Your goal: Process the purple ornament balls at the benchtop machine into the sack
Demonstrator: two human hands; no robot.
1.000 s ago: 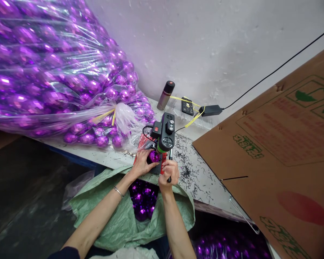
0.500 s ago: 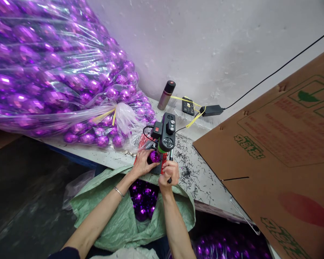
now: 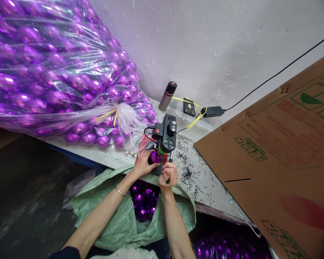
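Against a pale wall, a white tabletop is littered with dark slivers. At left, a clear bag packed with purple balls is tied off. Nearer, loose balls are held in an open green sack; whether they are finished or waiting cannot be told, and the lower ones are hidden. A single ball is set under the black machine, clasped between thumb and fingers of the left hand, and the lever is gripped by the right hand. Work on that ball seems under way; any contact point is covered by the machine. Farther right, a carton is cut off.
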